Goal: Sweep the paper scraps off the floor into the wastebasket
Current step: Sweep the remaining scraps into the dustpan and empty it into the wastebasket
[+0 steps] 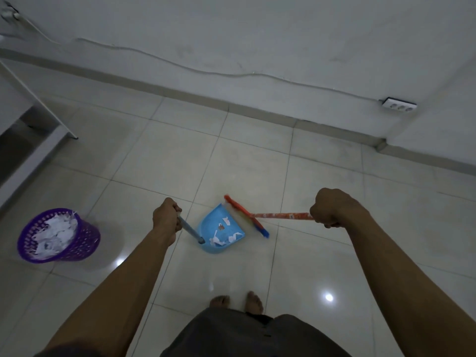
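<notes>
Left hand (166, 217) gripping the dustpan (220, 231) handle, right hand (332, 208) fisted on the broom (247, 215); keep it level toward the wastebasket (58, 237), lower left.

My left hand (166, 217) hides the top of the dustpan handle (192, 231); my right hand (332, 208) covers the end of the broom handle (280, 215). The wastebasket (85, 243) is blurred. A brown speck (221, 227) in the dustpan (211, 222) is too small to name.

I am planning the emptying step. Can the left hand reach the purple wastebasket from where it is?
Probably yes. The left hand grips the dustpan handle, and the wastebasket stands to its left on open floor, nothing between them; a step closer may be needed.
</notes>
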